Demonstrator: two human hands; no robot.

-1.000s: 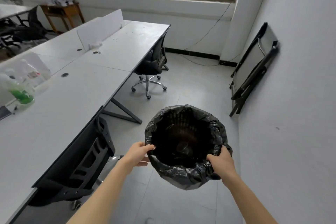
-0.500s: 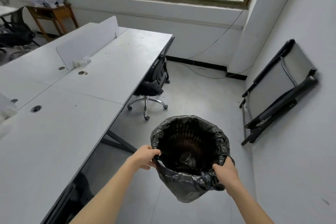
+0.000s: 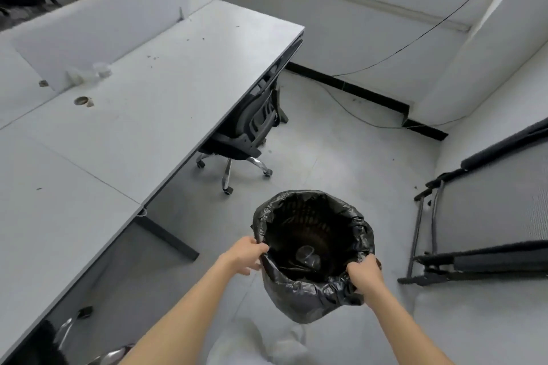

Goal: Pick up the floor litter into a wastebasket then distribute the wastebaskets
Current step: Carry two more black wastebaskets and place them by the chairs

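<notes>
one wastebasket (image 3: 299,299), lined with one black bag (image 3: 267,216), hangs in front of me above the grey floor (image 3: 341,163), right of the table (image 3: 148,83) and nearer to me than the chair. my two hands carry it. my left hand (image 3: 243,255) pinches the left rim, fingers curled at the liner's edge. my right hand (image 3: 364,275) clamps the near right rim, fingers wrapped over the bag's folded edge. both forearms are bare and reach forward from the near edge of the view, the left one slanting in from low on the left.

at the bottom of the basket lies one clear crumpled piece (image 3: 307,255), maybe a plastic cup, though it's too dim to be sure.

one black office chair (image 3: 246,133) is tucked under the table's far right end. the tabletop has one white divider panel (image 3: 103,29) and two round cable holes (image 3: 83,101). one folded frame (image 3: 489,216) leans on the right wall. one thin cable (image 3: 355,115) trails over the far floor.
</notes>
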